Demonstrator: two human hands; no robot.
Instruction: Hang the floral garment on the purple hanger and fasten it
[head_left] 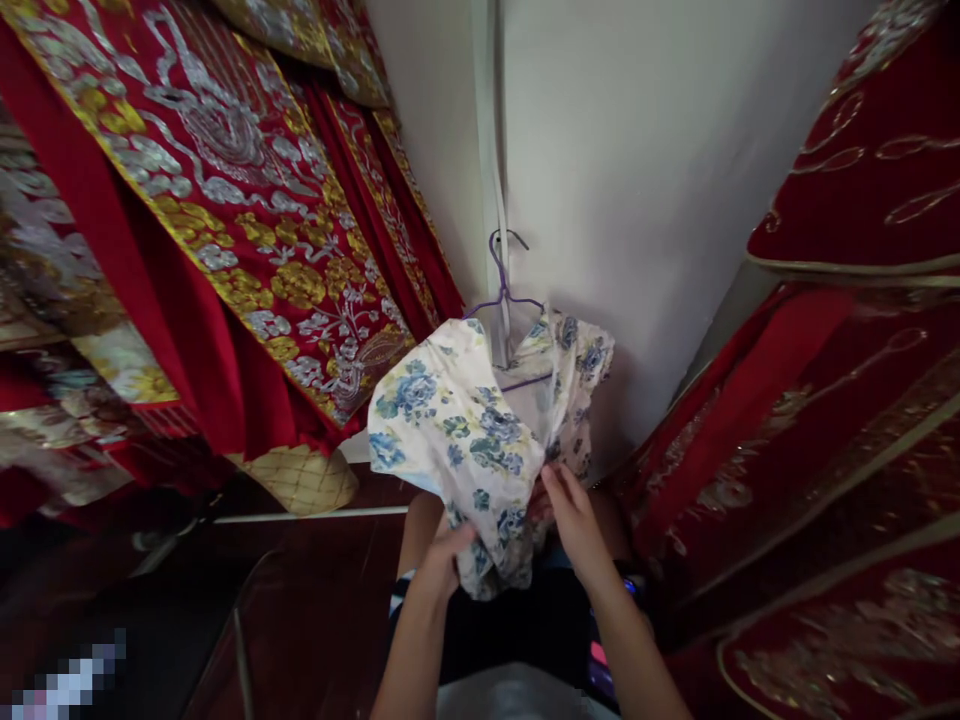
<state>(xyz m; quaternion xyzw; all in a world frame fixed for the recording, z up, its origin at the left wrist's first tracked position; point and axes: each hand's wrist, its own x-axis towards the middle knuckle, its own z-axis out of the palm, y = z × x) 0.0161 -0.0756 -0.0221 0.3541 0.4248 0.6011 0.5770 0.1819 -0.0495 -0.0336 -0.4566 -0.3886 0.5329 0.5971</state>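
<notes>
A white garment with blue flowers (465, 420) hangs on a purple wire hanger (504, 285), whose hook sits against a white wall. My left hand (442, 560) grips the bunched lower part of the cloth from the left. My right hand (574, 520) pinches the garment's front edge on the right, fingers pointing up and left. Both hands are on the fabric, just below the hanger.
Red robes with gold and silver embroidery (247, 200) hang close on the left. More red embroidered cloth (825, 430) fills the right side. The white wall (637, 180) stands straight ahead, with a dark reddish floor (315, 610) below.
</notes>
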